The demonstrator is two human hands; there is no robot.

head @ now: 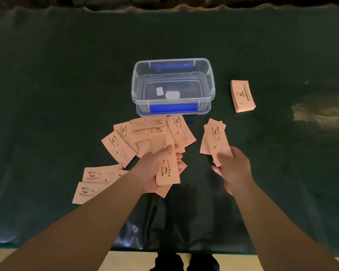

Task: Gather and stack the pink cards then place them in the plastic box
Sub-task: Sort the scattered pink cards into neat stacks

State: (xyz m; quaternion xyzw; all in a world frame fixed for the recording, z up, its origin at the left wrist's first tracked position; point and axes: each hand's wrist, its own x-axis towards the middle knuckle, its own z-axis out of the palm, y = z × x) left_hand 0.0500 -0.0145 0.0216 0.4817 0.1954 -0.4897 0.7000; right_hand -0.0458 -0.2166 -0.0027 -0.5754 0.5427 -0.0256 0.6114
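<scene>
- Holding a small sheaf of pink cards, the left hand has thumb on top and fingers curled beneath; position: just in front of the plastic box.
- Right hand pinches a few more cards, fanned upward, near the box's front right corner.
- Loose pink cards lie scattered and overlapping on the dark green surface, touching the box's front edge and spreading to its front left.
- Neat stack of cards rests to the right of the box, apart from it.
- Box is open; blue latches visible.
</scene>
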